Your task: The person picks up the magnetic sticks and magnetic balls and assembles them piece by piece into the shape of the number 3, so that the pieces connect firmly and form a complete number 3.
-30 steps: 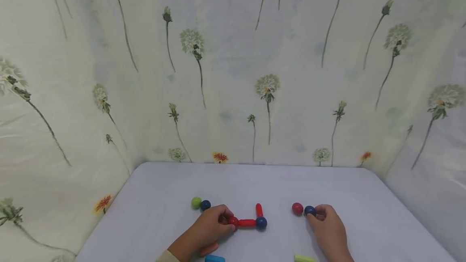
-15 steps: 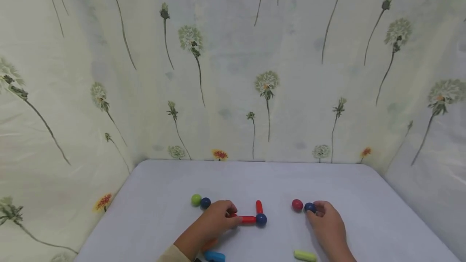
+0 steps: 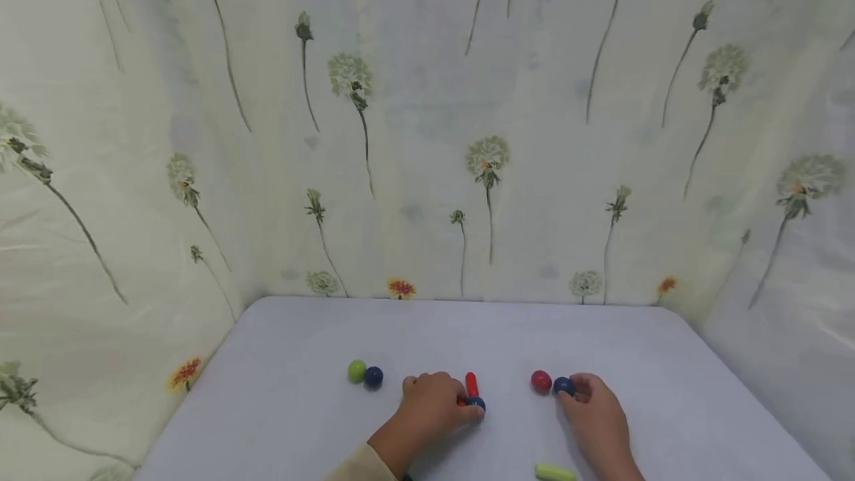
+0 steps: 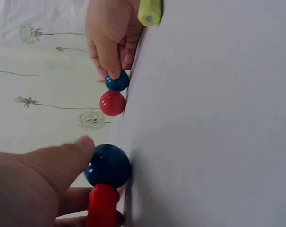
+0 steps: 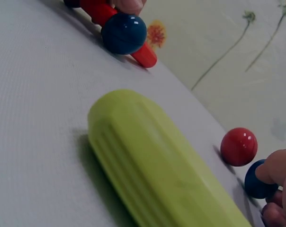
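Observation:
My left hand (image 3: 430,410) lies over a red rod (image 4: 102,206) and pinches the dark blue ball (image 4: 110,165) at its right end, thumb on the near side. From that same ball a second red rod (image 3: 471,384) points away. The red ball at the assembly's left end is hidden behind the hand in the head view. Over to the right, my right hand (image 3: 597,421) pinches another dark blue ball (image 3: 563,386) between thumb and fingers. A red ball (image 3: 541,381) sits right beside that blue ball, and in the left wrist view the two appear to touch.
A yellow-green rod (image 3: 555,472) lies at the near edge of the view, large in the right wrist view. Further left, a green ball (image 3: 357,371) and a dark blue ball (image 3: 373,377) sit together on the white table (image 3: 280,407). Flowered cloth (image 3: 414,132) hangs behind.
My left hand has slid right, from the red ball along the red rod to the blue ball. The right hand keeps its hold in place. The orange and blue rods are now out of sight.

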Tool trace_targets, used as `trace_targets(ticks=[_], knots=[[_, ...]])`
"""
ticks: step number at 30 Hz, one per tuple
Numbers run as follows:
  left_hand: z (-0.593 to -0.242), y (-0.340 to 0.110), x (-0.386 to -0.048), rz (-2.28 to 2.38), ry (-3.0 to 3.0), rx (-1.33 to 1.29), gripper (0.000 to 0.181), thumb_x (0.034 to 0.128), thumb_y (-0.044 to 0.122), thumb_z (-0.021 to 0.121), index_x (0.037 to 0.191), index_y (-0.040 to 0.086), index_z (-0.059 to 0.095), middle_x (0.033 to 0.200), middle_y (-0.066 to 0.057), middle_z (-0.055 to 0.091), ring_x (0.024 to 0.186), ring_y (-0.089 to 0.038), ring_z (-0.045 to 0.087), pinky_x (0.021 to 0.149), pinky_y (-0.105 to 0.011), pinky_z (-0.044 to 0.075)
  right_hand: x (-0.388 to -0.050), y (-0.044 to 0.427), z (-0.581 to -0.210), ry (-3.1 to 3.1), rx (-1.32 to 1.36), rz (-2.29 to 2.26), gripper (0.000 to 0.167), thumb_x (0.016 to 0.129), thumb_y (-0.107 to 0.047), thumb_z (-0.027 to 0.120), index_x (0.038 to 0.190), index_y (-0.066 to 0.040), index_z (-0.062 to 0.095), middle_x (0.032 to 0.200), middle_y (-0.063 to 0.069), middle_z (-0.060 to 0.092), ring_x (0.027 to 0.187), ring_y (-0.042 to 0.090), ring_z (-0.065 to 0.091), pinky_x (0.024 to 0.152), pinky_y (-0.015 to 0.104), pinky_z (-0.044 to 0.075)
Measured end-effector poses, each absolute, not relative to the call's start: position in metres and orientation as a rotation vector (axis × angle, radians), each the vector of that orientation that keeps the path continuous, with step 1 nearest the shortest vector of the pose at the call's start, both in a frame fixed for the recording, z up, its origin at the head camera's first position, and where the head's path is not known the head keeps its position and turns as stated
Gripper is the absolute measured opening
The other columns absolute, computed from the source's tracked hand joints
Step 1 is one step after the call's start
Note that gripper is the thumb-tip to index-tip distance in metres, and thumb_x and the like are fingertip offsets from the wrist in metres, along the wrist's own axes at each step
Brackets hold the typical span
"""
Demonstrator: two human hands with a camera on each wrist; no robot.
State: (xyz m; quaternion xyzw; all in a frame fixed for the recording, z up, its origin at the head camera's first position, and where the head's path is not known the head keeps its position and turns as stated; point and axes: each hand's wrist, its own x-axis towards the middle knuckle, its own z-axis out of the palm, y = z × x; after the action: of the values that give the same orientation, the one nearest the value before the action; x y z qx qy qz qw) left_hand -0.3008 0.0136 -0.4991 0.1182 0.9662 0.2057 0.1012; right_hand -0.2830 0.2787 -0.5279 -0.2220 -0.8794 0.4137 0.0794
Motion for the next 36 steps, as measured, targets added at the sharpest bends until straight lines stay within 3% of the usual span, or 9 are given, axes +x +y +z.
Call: trace_targets(ticks=[5, 16, 26, 36], knots=[[-0.500, 0.017, -0.299, 0.642, 2.868, 0.318, 0.032, 0.0853, 0.049, 0.084, 0.104, 0.022, 0.082, 0.086, 0.007, 0.065, 0.092, -0.019, 0.060, 0.099, -0.059, 0.039, -0.281, 0.275, -0.527, -2.643, -0.622, 1.205, 0.047, 0.099, -0.023, 0.069, 0.136, 0.003, 0.055, 0.129, 0.025, 0.062, 0.120, 0.041, 0.058, 0.095, 0.056, 0.049], [-0.506, 0.014, -0.298, 0.816, 2.816, 0.310, 0.029, 0.0828, 0.040, 0.089, 0.101, 0.019, 0.082, 0.087, 0.008, 0.066, 0.089, -0.016, 0.059, 0.086, -0.046, 0.046, -0.278, 0.275, -0.526, -2.614, -0.618, 1.216, 0.046, 0.100, -0.025, 0.068, 0.135, 0.003, 0.056, 0.128, 0.025, 0.063, 0.118, 0.040, 0.059, 0.095, 0.055, 0.050], [-0.512, 0.013, -0.298, 0.846, 2.796, 0.354, 0.028, 0.0829, 0.041, 0.089, 0.102, 0.021, 0.082, 0.086, 0.008, 0.064, 0.087, -0.013, 0.057, 0.083, -0.043, 0.049, -0.271, 0.265, -0.516, -2.503, -0.702, 1.346, 0.051, 0.102, -0.027, 0.065, 0.142, 0.002, 0.051, 0.136, 0.027, 0.058, 0.129, 0.045, 0.056, 0.097, 0.055, 0.053], [-0.509, 0.012, -0.297, 0.834, 2.811, 0.376, 0.029, 0.0831, 0.040, 0.089, 0.101, 0.019, 0.082, 0.083, 0.009, 0.062, 0.083, -0.012, 0.056, 0.082, -0.041, 0.050, -0.266, 0.244, -0.499, -2.517, -0.655, 1.343, 0.047, 0.102, -0.022, 0.067, 0.141, -0.002, 0.054, 0.139, 0.024, 0.060, 0.127, 0.040, 0.060, 0.097, 0.052, 0.056]])
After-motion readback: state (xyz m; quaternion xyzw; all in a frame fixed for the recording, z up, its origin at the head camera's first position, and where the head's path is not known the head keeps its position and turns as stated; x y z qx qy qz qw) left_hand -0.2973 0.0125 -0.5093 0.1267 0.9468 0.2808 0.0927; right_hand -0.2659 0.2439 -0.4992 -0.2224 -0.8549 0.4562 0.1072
